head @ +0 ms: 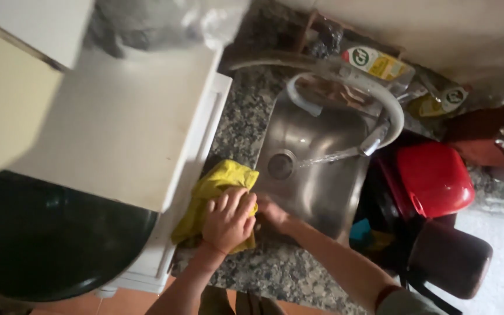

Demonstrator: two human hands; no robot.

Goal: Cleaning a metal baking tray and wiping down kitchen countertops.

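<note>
Pressing yellow cloth [220, 192], yellow-labelled bottle [377, 63] behind sink [316, 146]

A speckled granite countertop [246, 111] is shown, into which a stainless steel sink [316, 169] is set. Just left of the sink, a yellow cloth [217, 186] is spread on the granite, touching the sink's rim. Behind the sink, cleaner bottles [380, 63] are laid along the wall. Right of the sink, a red plastic container [433, 178] is seen.
</note>
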